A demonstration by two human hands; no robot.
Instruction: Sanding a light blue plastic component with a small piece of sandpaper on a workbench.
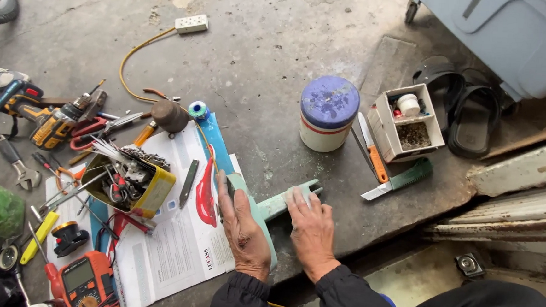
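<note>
A pale green metal bracket-like part (276, 205) lies on the concrete floor near the step edge. My left hand (243, 231) rests flat on its left portion, fingers apart and pointing away. My right hand (311, 228) presses a small pale pad or cloth (300, 195) against the part's right arm. Both sleeves are dark. A printed paper sheet (179, 242) lies just left of my left hand.
A yellow tin (157, 194) of small tools sits on the paper. A cordless drill (53, 124), wrench, screwdrivers and orange multimeter (85, 281) lie at the left. A white tub with a blue lid (328, 112), a small parts box (407, 120), knife and sandals (471, 112) lie at the right.
</note>
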